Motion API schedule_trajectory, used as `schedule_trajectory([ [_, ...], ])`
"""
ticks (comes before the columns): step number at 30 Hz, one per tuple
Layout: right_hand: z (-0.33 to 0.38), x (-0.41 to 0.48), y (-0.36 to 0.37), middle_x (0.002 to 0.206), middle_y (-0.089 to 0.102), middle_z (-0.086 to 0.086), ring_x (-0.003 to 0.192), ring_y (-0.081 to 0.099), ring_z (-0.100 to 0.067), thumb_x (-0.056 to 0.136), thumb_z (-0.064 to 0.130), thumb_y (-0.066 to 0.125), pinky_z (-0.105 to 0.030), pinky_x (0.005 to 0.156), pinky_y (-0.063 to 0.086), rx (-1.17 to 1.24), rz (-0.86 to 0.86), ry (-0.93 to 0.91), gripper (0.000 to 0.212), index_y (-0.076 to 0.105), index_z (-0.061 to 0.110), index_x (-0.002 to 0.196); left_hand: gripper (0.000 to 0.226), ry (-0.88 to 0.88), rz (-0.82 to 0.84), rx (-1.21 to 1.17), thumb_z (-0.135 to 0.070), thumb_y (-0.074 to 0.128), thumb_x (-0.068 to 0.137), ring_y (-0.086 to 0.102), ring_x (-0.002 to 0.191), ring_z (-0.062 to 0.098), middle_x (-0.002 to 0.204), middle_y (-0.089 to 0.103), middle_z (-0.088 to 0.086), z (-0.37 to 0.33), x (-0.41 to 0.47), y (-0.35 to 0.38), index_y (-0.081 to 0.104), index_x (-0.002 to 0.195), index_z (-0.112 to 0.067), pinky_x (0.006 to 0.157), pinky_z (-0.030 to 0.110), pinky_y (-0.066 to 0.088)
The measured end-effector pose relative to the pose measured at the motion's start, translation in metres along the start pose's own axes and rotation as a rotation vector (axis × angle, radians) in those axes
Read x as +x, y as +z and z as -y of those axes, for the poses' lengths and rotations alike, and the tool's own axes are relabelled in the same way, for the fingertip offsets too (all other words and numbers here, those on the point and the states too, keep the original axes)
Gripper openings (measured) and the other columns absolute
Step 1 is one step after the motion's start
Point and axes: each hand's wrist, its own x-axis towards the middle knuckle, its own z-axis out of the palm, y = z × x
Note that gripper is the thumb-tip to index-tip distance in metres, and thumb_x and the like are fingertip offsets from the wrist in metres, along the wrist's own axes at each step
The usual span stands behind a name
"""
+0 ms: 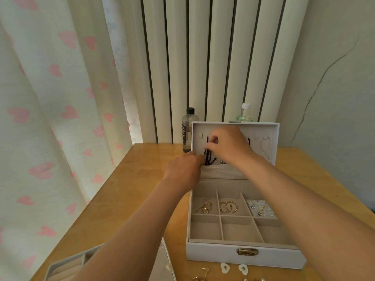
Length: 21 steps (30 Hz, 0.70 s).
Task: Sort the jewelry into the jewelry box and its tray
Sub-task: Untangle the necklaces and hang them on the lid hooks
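Note:
A white jewelry box [227,256] stands open on the wooden table, its lid [276,136] upright. Both hands reach into the lid. My right hand [227,145] pinches a dark corded necklace [209,159] near the lid's hooks. My left hand [184,169] grips the same necklace lower down, at the edge of the lid's fabric pocket [221,171]. In the box's back compartments lie gold rings [205,206], gold hoop earrings [228,206] and a card of stud earrings [260,207]. The removable tray [67,266] sits at the bottom left.
Two white heart earrings [233,268] and gold pieces [200,274] lie on the table in front of the box. A dark-capped bottle [187,129] and a white-capped bottle [245,113] stand behind the lid. A heart-print curtain hangs left, a radiator behind.

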Motion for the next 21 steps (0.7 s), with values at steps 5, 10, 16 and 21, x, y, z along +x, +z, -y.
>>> schedule_trajectory([
  [5, -0.014, -0.010, 0.000, 0.084, 0.067, 0.001, 0.085, 0.063, -0.018, 0.091, 0.017, 0.069, -0.032, 0.075, 0.051, -0.102, 0.089, 0.041, 0.015, 0.072, 0.011, 0.077, 0.015, -0.001, -0.003, -0.005, -0.013, 0.045, 0.100, 0.058, 0.084, 0.026, 0.095, 0.053, 0.002, 0.000, 0.001, 0.001, 0.059, 0.100, -0.018, 0.067, 0.040, 0.054],
  [10, -0.019, -0.025, 0.005, 0.100, 0.069, 0.000, 0.091, 0.062, -0.018, 0.092, 0.013, 0.057, -0.035, 0.084, 0.054, -0.118, 0.270, 0.022, 0.017, 0.073, 0.016, 0.098, 0.014, -0.012, -0.026, -0.016, -0.012, 0.045, 0.099, 0.057, 0.082, 0.026, 0.091, 0.051, 0.001, -0.001, 0.001, 0.003, 0.058, 0.097, -0.016, 0.063, 0.036, 0.049],
  [16, -0.023, -0.038, 0.017, 0.096, 0.067, 0.002, 0.091, 0.062, -0.020, 0.093, 0.018, 0.057, -0.039, 0.077, 0.055, -0.197, 0.199, -0.028, 0.012, 0.068, 0.019, 0.099, 0.013, -0.107, -0.076, -0.111, -0.019, 0.046, 0.100, 0.059, 0.084, 0.024, 0.095, 0.060, 0.001, -0.006, 0.001, 0.002, 0.059, 0.100, -0.015, 0.070, 0.041, 0.053],
  [21, -0.024, -0.043, 0.020, 0.091, 0.061, 0.000, 0.084, 0.058, -0.020, 0.095, 0.015, 0.054, -0.038, 0.072, 0.052, -0.194, 0.075, -0.031, 0.011, 0.064, 0.017, 0.090, 0.010, -0.124, -0.074, -0.159, -0.022, 0.047, 0.101, 0.060, 0.081, 0.025, 0.093, 0.061, 0.001, -0.015, 0.000, 0.003, 0.054, 0.104, -0.016, 0.071, 0.043, 0.055],
])
